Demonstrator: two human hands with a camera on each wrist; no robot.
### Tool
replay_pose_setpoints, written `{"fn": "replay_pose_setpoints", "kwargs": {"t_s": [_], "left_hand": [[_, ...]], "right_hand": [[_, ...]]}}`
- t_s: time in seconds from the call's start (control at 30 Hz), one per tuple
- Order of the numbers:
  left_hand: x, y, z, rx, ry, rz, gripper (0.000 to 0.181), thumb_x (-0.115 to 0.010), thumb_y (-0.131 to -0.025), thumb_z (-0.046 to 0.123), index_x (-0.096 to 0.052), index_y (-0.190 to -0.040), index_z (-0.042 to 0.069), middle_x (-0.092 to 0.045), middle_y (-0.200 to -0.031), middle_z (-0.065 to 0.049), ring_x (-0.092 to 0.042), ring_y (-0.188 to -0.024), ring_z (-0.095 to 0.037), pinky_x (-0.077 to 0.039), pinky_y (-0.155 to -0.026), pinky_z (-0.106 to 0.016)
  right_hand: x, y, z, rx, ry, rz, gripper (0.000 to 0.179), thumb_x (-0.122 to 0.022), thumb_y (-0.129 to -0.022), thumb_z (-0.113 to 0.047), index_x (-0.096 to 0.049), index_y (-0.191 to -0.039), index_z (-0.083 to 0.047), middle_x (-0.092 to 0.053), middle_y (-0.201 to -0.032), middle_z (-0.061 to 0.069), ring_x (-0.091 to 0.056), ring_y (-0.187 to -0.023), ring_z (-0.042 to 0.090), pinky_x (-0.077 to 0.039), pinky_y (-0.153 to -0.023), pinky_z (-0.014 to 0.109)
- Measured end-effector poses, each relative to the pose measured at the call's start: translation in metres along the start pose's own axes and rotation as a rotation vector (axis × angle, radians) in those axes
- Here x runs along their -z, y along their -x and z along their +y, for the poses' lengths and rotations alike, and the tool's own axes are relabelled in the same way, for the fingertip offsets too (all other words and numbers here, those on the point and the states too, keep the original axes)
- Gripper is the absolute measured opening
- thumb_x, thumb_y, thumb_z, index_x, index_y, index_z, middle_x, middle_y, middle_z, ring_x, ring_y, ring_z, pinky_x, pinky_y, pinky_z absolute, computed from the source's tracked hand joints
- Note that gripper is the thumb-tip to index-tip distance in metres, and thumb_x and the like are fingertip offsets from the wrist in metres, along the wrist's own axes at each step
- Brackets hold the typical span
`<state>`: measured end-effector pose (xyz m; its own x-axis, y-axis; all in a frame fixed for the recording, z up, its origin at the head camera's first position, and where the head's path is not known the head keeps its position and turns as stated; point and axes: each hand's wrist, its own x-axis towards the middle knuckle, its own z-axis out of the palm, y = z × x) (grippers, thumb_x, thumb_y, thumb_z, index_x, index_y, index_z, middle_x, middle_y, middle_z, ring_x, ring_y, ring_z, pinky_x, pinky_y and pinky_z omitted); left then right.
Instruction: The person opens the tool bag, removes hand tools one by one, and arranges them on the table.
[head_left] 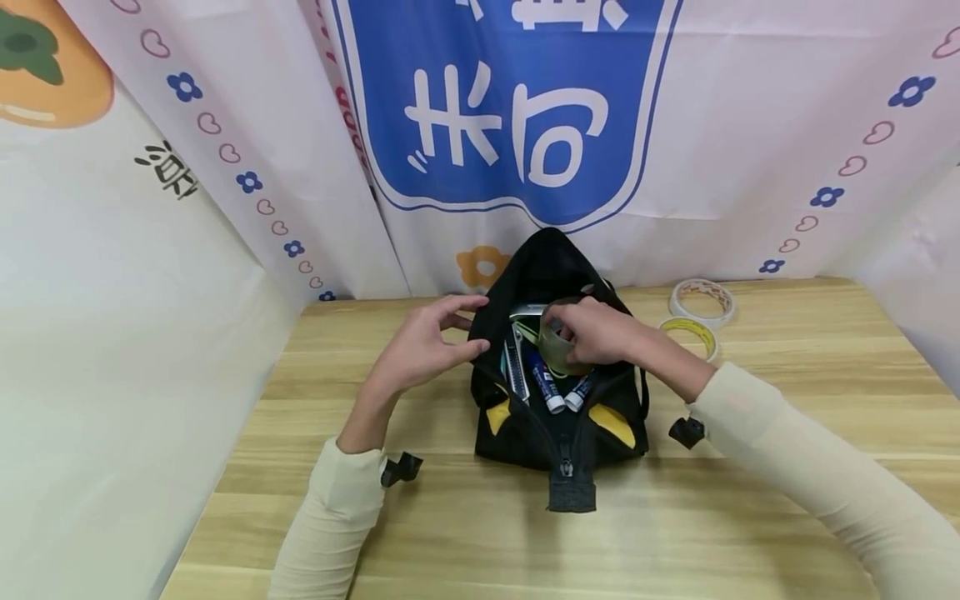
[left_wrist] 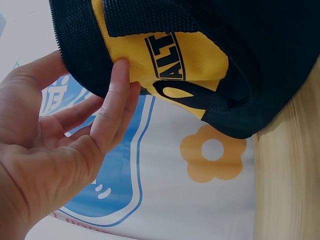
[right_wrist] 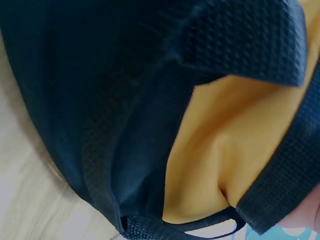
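A black and yellow tool bag (head_left: 517, 446) stands unzipped on the wooden table. At its left edge my left hand (head_left: 427, 346) pinches the zippered rim, fingers on the yellow outer side in the left wrist view and thumb tip hidden behind the rim. My right hand (head_left: 603, 332) reaches into the opening and grips a wide roll of tape (head_left: 553, 348), some fingers inside its ring. Beside the roll lie a utility knife (head_left: 516, 367) and two blue tubes with white caps (head_left: 545, 383). The bag's side (right_wrist: 60, 90) hides most of this hand in the right wrist view.
Two more tape rolls lie on the table right of the bag: a white one (head_left: 727, 312) and a smaller one with a yellow core (head_left: 708, 337). Behind the bag hangs a printed white curtain (head_left: 720, 167). The bag's zipper end (head_left: 572, 492) points toward me.
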<state>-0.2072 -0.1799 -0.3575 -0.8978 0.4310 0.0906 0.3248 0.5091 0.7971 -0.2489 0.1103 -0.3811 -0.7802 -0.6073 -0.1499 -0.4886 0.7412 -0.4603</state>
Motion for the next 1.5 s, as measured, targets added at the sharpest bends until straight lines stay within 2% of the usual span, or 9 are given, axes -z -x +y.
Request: {"fn": "replay_pose_setpoints", "kwargs": {"t_s": [0.17, 0.33, 0.5, 0.7, 0.97, 1.13, 1.27, 1.5], "left_hand": [[-0.002, 0.000, 0.000, 0.007, -0.005, -0.006, 0.059, -0.081, -0.095, 0.013, -0.062, -0.150, 0.010, -0.061, -0.155, -0.010, -0.071, -0.125, -0.033, -0.064, -0.090, -0.041], [-0.002, 0.000, 0.001, -0.001, -0.005, -0.003, 0.059, -0.081, -0.095, 0.012, -0.062, -0.150, 0.009, -0.061, -0.155, -0.011, -0.071, -0.125, -0.033, -0.064, -0.091, -0.042], [-0.003, 0.000, 0.000, -0.008, -0.004, -0.002, 0.059, -0.082, -0.095, 0.011, -0.062, -0.150, 0.008, -0.062, -0.154, -0.012, -0.072, -0.124, -0.034, -0.065, -0.087, -0.039], [-0.004, 0.000, 0.000, -0.013, 0.004, -0.005, 0.059, -0.081, -0.095, 0.010, -0.061, -0.150, 0.008, -0.061, -0.155, -0.013, -0.072, -0.123, -0.034, -0.066, -0.084, -0.036], [-0.002, 0.002, 0.002, -0.014, 0.004, -0.005, 0.059, -0.080, -0.096, 0.010, -0.061, -0.151, 0.008, -0.060, -0.155, -0.013, -0.072, -0.124, -0.034, -0.065, -0.081, -0.031], [-0.001, 0.002, 0.002, -0.020, 0.003, -0.005, 0.059, -0.080, -0.096, 0.010, -0.061, -0.151, 0.008, -0.060, -0.156, -0.014, -0.072, -0.124, -0.034, -0.064, -0.080, -0.030], [-0.001, 0.002, 0.001, -0.022, 0.000, -0.005, 0.059, -0.080, -0.096, 0.010, -0.060, -0.151, 0.008, -0.060, -0.156, -0.014, -0.072, -0.124, -0.034, -0.064, -0.081, -0.031], [0.000, 0.002, 0.000, -0.020, 0.000, -0.003, 0.059, -0.080, -0.096, 0.011, -0.061, -0.151, 0.008, -0.060, -0.156, -0.013, -0.072, -0.124, -0.034, -0.064, -0.083, -0.033]], "right_hand": [[-0.001, 0.005, 0.001, 0.031, 0.017, 0.063, 0.047, -0.081, -0.086, 0.001, -0.073, -0.132, -0.007, -0.080, -0.105, 0.009, -0.076, -0.097, 0.022, -0.064, -0.081, 0.038], [0.008, 0.011, 0.004, 0.084, -0.058, 0.134, 0.040, -0.082, -0.087, -0.002, -0.078, -0.126, -0.007, -0.081, -0.108, 0.010, -0.077, -0.100, 0.023, -0.065, -0.088, 0.042], [0.017, 0.016, 0.001, 0.122, -0.147, 0.179, 0.038, -0.081, -0.087, -0.002, -0.078, -0.125, -0.003, -0.082, -0.107, 0.011, -0.077, -0.097, 0.023, -0.066, -0.088, 0.041], [0.029, 0.023, -0.005, 0.104, -0.228, 0.211, 0.040, -0.081, -0.090, -0.003, -0.077, -0.129, -0.003, -0.080, -0.112, 0.012, -0.076, -0.100, 0.024, -0.065, -0.091, 0.041], [0.047, 0.038, -0.012, 0.142, -0.333, 0.254, 0.041, -0.081, -0.093, -0.004, -0.073, -0.133, 0.000, -0.078, -0.116, 0.015, -0.073, -0.104, 0.027, -0.062, -0.095, 0.043], [0.061, 0.049, -0.020, 0.144, -0.383, 0.281, 0.043, -0.080, -0.093, -0.002, -0.072, -0.135, -0.002, -0.077, -0.117, 0.015, -0.073, -0.107, 0.026, -0.061, -0.096, 0.032], [0.071, 0.061, -0.026, 0.176, -0.415, 0.318, 0.043, -0.080, -0.093, -0.001, -0.072, -0.135, -0.001, -0.077, -0.117, 0.015, -0.072, -0.104, 0.022, -0.058, -0.091, 0.019], [0.087, 0.078, -0.026, 0.239, -0.449, 0.386, 0.043, -0.081, -0.092, 0.000, -0.073, -0.134, 0.000, -0.077, -0.119, 0.017, -0.072, -0.099, 0.008, -0.059, -0.089, 0.015]]}}
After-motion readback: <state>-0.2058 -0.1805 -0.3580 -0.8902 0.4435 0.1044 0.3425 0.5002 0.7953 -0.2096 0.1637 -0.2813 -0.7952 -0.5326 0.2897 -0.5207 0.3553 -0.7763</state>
